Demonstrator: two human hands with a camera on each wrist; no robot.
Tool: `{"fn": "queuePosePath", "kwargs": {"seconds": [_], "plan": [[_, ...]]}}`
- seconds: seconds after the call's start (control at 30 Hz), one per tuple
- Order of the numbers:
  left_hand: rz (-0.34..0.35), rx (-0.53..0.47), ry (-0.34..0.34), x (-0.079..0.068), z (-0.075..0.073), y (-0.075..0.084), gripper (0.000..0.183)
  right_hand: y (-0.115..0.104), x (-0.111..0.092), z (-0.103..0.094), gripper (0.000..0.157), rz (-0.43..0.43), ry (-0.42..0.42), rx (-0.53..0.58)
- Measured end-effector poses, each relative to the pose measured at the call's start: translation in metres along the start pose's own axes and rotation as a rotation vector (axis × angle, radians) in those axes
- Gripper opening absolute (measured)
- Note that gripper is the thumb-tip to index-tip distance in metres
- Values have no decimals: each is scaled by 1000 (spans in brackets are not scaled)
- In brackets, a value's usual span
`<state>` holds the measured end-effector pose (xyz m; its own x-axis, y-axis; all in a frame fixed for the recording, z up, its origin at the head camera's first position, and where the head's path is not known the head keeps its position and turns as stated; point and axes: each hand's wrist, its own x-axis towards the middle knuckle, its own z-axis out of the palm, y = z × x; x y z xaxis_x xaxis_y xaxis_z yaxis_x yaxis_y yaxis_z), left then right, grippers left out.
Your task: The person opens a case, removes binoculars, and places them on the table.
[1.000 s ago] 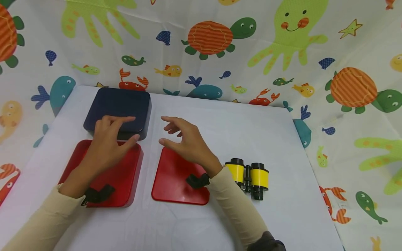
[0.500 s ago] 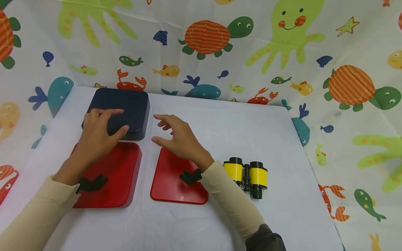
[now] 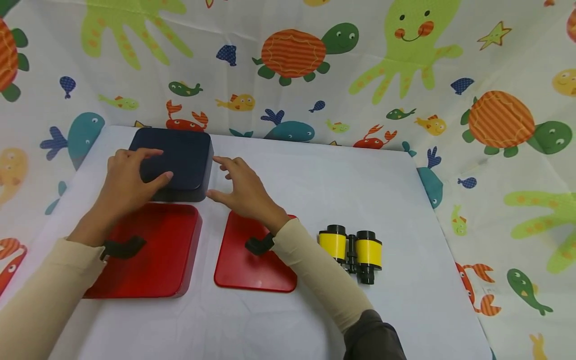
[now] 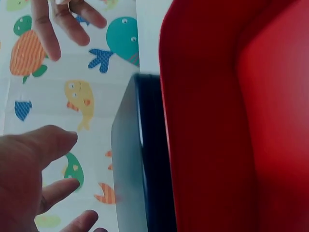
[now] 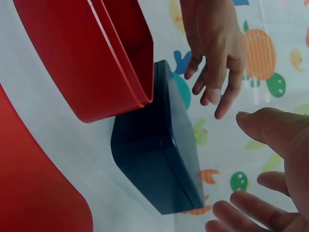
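My left hand (image 3: 127, 180) hovers over the left part of a dark blue lidded box (image 3: 189, 157), its thumb and fingers spread apart. Off the box's right side is my right hand (image 3: 246, 190), fingers loosely bent and thumb apart. Neither hand holds anything; in the right wrist view a gap shows between the hands and the blue box (image 5: 145, 145). Just in front of that box stands an open red box (image 3: 155, 265), partly hidden by my left forearm. A flat red lid (image 3: 254, 272) lies to its right, partly under my right forearm.
Yellow and black toy binoculars (image 3: 370, 251) lie right of the red lid, partly close to my right sleeve (image 3: 324, 275). A white cloth covers the table (image 3: 405, 310). Behind it hangs a curtain (image 3: 252, 30) printed with sea animals.
Both hands have moved left and a little away from me, from above the red box and lid toward the blue box. The boxes, lid and binoculars have stayed in place.
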<state>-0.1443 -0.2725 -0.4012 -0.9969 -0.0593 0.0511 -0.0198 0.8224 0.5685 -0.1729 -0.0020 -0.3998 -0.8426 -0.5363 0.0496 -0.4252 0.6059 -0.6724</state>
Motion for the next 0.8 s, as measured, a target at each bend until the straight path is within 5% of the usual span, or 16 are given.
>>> {"fn": "queuePosePath", "kwargs": {"seconds": [0.33,0.57,0.8], "plan": [[-63,40,-19,24,-21,-37,74,-4,24,12,84,18,-23,-22],[-147,-33,-108,32,-39,-62,88,-7,37,15,84,24,-23,-63],[-125,-19,-189,44,-47,-78,93,-3,49,18,83,28,-23,-80]]}}
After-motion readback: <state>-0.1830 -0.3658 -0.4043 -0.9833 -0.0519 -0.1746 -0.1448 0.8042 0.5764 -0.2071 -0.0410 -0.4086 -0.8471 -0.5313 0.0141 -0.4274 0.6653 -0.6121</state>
